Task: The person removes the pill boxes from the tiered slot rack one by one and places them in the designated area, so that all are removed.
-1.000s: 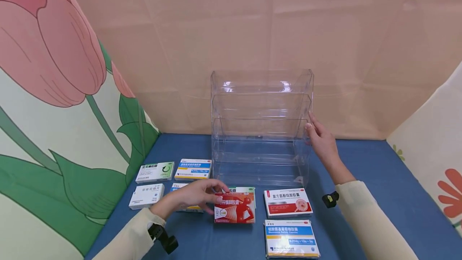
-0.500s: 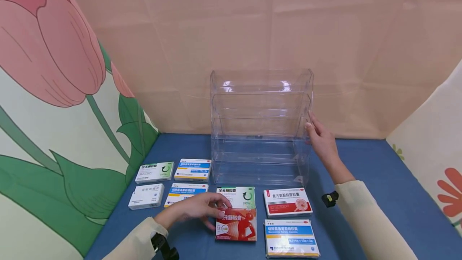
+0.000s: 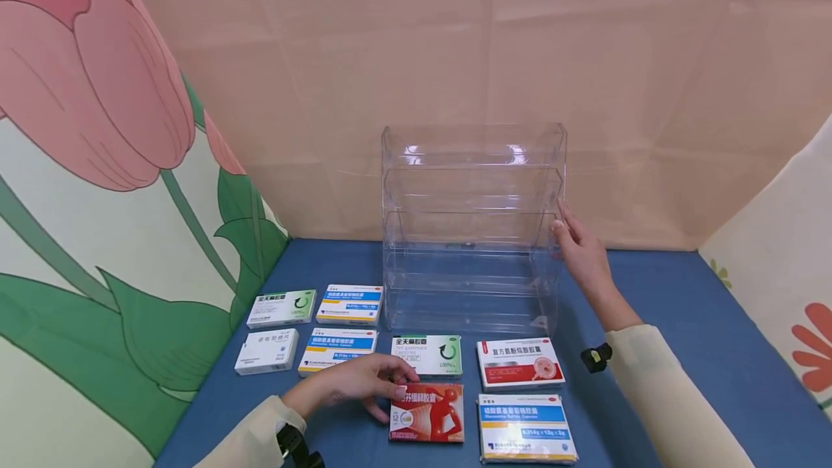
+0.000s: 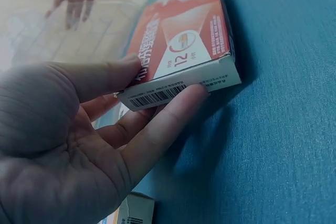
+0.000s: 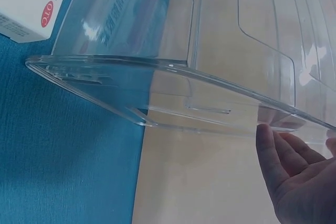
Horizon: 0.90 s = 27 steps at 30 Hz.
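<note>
My left hand (image 3: 364, 383) grips a red medicine box (image 3: 426, 414) by its left end, low over the front of the table. In the left wrist view the thumb (image 4: 113, 72) lies on the red face of the box, with another finger along the white barcode end. A green-and-white medicine box (image 3: 425, 357) lies flat just behind the red one. My right hand (image 3: 583, 255) holds the right side of a clear plastic tiered rack (image 3: 471, 260), thumb near its front edge. In the right wrist view the fingers (image 5: 268, 153) are at the rack's side panel.
Left of the rack lie a green-and-white box (image 3: 282, 309), a white box (image 3: 266, 352) and two blue-and-white boxes (image 3: 349, 305). To the right front are a red-and-white box (image 3: 521, 364) and another blue-and-white box (image 3: 527, 429). A tan backdrop (image 3: 338, 92) hangs behind the rack.
My left hand has drawn the red box toward the front edge, uncovering the green-and-white box behind it. My right hand has stayed on the rack.
</note>
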Motion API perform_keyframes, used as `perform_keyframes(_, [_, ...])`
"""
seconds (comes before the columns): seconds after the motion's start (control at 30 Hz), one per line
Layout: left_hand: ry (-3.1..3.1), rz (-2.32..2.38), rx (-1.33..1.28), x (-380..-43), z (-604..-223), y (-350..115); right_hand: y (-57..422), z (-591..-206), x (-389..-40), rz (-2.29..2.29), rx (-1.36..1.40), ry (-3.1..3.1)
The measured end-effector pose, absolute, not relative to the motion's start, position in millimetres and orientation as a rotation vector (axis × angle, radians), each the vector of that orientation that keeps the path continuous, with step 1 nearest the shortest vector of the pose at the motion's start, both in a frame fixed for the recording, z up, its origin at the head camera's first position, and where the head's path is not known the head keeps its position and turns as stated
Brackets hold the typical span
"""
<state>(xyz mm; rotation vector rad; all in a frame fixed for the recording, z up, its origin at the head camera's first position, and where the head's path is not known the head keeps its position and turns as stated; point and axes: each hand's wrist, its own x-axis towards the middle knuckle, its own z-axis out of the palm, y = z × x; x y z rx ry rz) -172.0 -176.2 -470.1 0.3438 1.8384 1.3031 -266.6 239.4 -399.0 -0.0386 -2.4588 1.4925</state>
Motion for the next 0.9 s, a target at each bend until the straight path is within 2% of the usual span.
perform_keyframes(0.9, [2.204, 0.967, 0.558, -168, -456, -166, 251, -399, -265, 1.441, 0.035, -2.530])
